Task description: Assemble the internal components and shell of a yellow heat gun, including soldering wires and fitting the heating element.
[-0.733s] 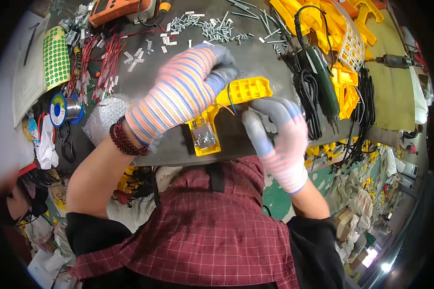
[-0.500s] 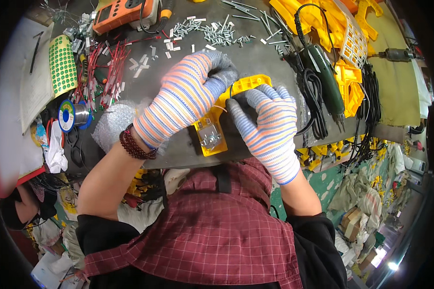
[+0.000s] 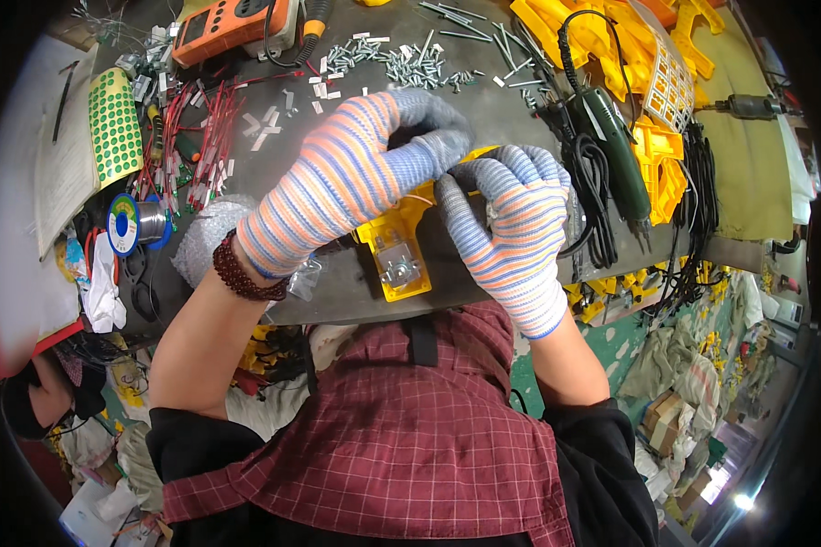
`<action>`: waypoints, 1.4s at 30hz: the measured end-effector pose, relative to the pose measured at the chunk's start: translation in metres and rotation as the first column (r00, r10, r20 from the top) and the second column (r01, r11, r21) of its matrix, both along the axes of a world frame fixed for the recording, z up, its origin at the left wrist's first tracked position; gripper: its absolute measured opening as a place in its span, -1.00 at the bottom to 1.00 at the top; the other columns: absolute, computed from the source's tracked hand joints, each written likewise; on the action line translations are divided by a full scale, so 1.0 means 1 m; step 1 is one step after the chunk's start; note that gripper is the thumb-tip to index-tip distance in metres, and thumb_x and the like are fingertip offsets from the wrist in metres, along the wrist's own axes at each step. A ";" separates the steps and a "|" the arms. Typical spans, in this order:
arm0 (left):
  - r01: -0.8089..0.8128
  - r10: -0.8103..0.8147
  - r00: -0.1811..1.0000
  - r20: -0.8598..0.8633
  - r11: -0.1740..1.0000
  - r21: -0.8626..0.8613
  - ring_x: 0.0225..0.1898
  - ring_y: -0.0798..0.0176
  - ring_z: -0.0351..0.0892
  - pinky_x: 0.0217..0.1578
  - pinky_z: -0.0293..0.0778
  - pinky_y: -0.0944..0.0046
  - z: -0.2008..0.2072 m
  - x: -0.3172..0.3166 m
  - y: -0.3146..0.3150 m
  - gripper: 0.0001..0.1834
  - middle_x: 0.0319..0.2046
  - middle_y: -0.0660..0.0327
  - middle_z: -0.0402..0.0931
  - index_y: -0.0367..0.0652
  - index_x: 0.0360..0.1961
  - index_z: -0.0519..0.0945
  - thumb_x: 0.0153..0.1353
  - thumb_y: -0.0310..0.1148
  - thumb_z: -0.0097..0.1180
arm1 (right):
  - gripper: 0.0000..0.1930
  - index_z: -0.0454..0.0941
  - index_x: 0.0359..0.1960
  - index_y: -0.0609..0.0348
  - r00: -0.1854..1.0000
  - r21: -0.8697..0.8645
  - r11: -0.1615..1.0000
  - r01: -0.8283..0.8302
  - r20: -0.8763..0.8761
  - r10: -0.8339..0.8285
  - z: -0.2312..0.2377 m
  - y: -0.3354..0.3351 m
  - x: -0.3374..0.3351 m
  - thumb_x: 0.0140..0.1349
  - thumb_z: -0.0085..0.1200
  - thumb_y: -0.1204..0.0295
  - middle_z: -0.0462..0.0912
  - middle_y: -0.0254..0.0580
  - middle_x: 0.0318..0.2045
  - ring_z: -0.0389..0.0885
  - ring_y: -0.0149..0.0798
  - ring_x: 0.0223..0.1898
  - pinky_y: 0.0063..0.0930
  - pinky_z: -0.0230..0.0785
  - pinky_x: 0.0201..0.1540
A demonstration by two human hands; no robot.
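Note:
A yellow plastic housing (image 3: 414,287) lies on the dark bench in front of me, a metal part (image 3: 397,262) set in its near end. My left hand (image 3: 351,169), in a striped knit glove with grey fingertips, pinches over the far part of the housing. What its fingertips hold is hidden. Similarly gloved, my right hand (image 3: 515,223) curls its fingers round the housing's far right part, thumb on the near side. Both hands' fingertips almost meet and cover the middle of the housing. A short pale wire (image 3: 418,197) shows beside the left fingers.
Loose screws (image 3: 415,68) lie at the back, beside an orange meter (image 3: 233,32). Red wires (image 3: 212,146), a solder spool (image 3: 137,223) and a green dot sheet (image 3: 116,123) are left. To the right are a dark green power screwdriver (image 3: 616,150), cables and yellow housings (image 3: 575,46).
My left hand has moved right, its fingertips now close to my right hand's. A dark wire seen earlier near the right thumb is now covered. The right hand has shifted only slightly.

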State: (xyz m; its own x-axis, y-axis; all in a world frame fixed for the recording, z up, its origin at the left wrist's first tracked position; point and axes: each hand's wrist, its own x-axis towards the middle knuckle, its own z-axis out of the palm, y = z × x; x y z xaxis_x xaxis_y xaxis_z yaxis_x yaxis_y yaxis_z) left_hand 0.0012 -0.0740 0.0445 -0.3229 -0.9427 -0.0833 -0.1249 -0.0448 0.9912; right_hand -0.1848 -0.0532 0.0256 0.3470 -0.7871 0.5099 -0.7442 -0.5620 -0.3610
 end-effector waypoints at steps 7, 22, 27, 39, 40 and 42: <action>0.090 -0.093 0.995 0.035 0.993 0.079 -0.26 0.51 0.49 -0.16 0.45 0.40 -0.005 0.004 -0.001 -0.81 -0.35 0.34 0.58 -0.27 -0.23 0.61 0.30 -0.34 0.14 | -0.87 0.60 -0.45 0.01 0.990 -0.033 0.999 -0.011 0.138 0.016 -0.010 -0.002 0.004 -0.04 0.29 0.36 0.55 -0.22 -0.49 0.50 -0.04 -0.36 -0.15 0.25 -0.19; 0.149 -0.165 0.924 0.346 0.986 0.071 -0.24 0.42 0.55 -0.15 0.47 0.36 -0.023 0.014 -0.030 -0.70 -0.32 0.25 0.63 -0.33 -0.15 0.62 0.21 -0.31 0.18 | -0.76 0.64 -0.16 0.16 0.909 0.385 0.896 -0.223 0.414 0.049 0.014 0.013 0.011 0.11 0.27 0.44 0.66 -0.06 -0.30 0.61 0.01 -0.23 -0.26 0.43 -0.12; 0.109 -0.107 0.901 0.420 0.994 0.019 -0.27 0.34 0.58 -0.17 0.50 0.30 -0.034 0.009 -0.034 -0.70 -0.33 0.19 0.64 -0.29 -0.16 0.60 0.17 -0.29 0.22 | -0.78 0.64 -0.16 0.21 0.882 0.700 0.570 -0.429 0.460 0.099 0.020 0.012 -0.004 0.18 0.23 0.42 0.65 -0.08 -0.33 0.62 -0.02 -0.23 -0.30 0.45 -0.09; -0.075 0.540 0.690 0.482 0.715 -0.695 -0.17 0.09 0.60 -0.12 0.49 0.24 -0.022 0.002 0.014 -0.63 -0.12 0.01 0.58 -0.25 -0.08 0.59 0.13 -0.27 0.27 | -0.86 0.64 -0.24 0.13 0.901 0.508 0.747 -0.430 0.290 0.322 -0.002 0.020 -0.018 0.16 0.20 0.47 0.65 -0.06 -0.34 0.64 0.03 -0.28 -0.23 0.47 -0.21; -0.155 0.602 0.693 0.397 0.662 -0.733 -0.17 0.05 0.59 -0.13 0.47 0.23 -0.013 0.004 0.031 -0.62 -0.10 -0.01 0.55 -0.28 -0.08 0.58 0.12 -0.29 0.27 | -0.86 0.64 -0.24 0.13 0.904 0.508 0.751 -0.422 0.292 0.311 -0.003 0.022 -0.017 0.16 0.20 0.47 0.65 -0.06 -0.34 0.64 0.03 -0.28 -0.23 0.47 -0.21; -0.109 0.688 0.649 0.326 0.508 -0.855 -0.31 -0.02 0.55 -0.23 0.45 0.10 -0.021 0.012 0.084 -0.72 -0.25 0.02 0.55 -0.27 -0.21 0.58 0.07 -0.37 0.27 | -0.86 0.64 -0.23 0.13 0.910 0.459 0.791 -0.404 0.284 0.300 -0.001 0.028 -0.012 0.17 0.19 0.47 0.65 -0.07 -0.35 0.64 0.02 -0.28 -0.25 0.47 -0.21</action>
State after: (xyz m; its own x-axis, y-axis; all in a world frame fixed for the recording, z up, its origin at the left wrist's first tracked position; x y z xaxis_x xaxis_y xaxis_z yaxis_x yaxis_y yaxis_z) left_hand 0.0135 0.0102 0.0236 -0.0438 -0.7440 0.6668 -0.8227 0.4055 0.3984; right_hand -0.1963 -0.0254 0.0243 0.5898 -0.7902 0.1662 -0.4190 -0.4755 -0.7735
